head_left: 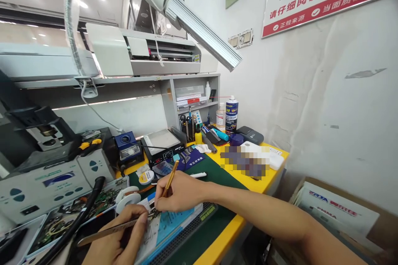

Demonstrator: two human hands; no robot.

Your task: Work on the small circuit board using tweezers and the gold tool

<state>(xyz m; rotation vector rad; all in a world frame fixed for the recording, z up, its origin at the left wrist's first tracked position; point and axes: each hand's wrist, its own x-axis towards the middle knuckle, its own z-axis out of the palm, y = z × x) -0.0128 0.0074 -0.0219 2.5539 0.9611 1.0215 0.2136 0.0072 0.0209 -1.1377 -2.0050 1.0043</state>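
Observation:
My left hand [127, 232] is closed on metal tweezers [107, 232], whose back end sticks out to the left. My right hand [178, 192] grips a slim gold pen-shaped tool [171, 178] like a pen; its tip is hidden by the fingers. Both hands meet over small electronic parts [153, 215], too small and covered to name. Below them lies a blue and white work pad [174, 225] on a dark perforated plate. White spools [128, 198] stand just beyond my left hand, and a round yellow-white tin [146, 177] sits behind the right.
A green mat [217, 178] covers part of the yellow table [231, 240]. At left are a grey control unit [59, 184], a black hose [83, 219] and a tray of circuit boards [59, 227]. A heating plate [161, 143] and spray can [231, 115] stand behind; a lamp [202, 29] hangs overhead.

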